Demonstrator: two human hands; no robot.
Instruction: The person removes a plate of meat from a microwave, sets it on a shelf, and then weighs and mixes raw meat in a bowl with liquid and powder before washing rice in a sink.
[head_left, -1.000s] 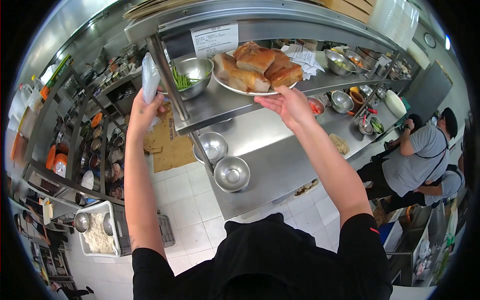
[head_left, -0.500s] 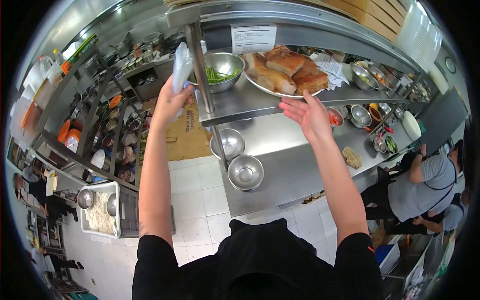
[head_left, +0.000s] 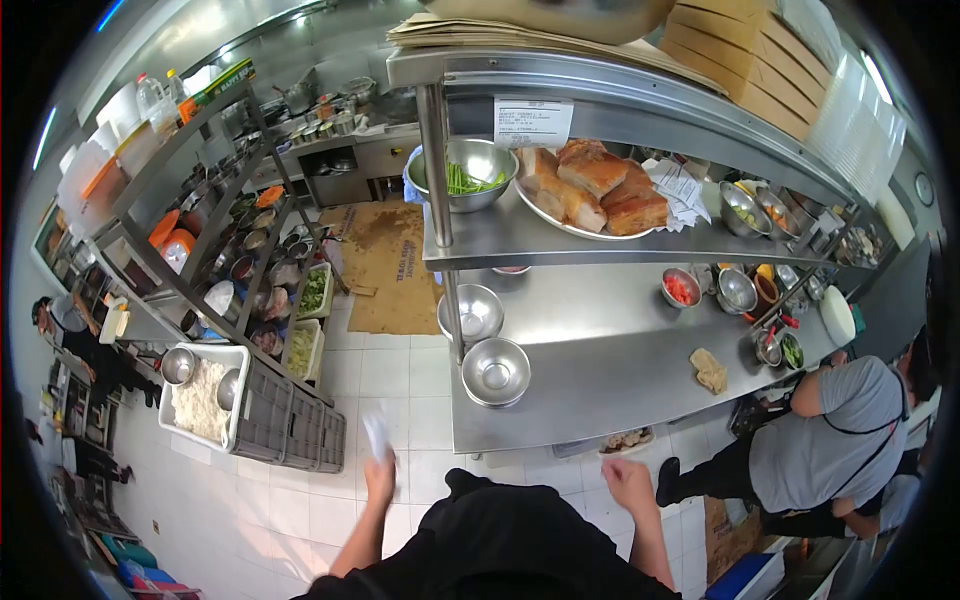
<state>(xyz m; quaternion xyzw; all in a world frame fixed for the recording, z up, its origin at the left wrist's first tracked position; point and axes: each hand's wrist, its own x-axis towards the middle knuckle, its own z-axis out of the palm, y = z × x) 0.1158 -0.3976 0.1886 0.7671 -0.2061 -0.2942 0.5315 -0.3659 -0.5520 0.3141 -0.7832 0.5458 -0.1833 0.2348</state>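
Observation:
My left hand (head_left: 380, 482) is closed around a clear plastic bag (head_left: 376, 433), low in front of my body over the tiled floor; both are smeared by motion. My right hand (head_left: 630, 484) hangs at the other side of my body with its fingers curled in, and nothing shows in it. Ahead, on the steel shelf, a white oval plate (head_left: 537, 205) bears large browned slabs of roast meat (head_left: 597, 185). Left of the plate stands a steel bowl (head_left: 482, 203) with cut green vegetables (head_left: 468, 180). Neither hand touches these.
Two steel bowls (head_left: 497, 371) stand at the left end of the steel counter (head_left: 600, 385). A cloth (head_left: 709, 370) lies toward its right. On the left are a crate of rice (head_left: 240, 405) and a rack (head_left: 190, 295) of pots. A person in a grey shirt (head_left: 830, 425) stands at right.
Both hands have come down and back from the shelf toward my body. My right hand has left the meat plate's edge and curled its fingers; the bag has travelled down with my left hand.

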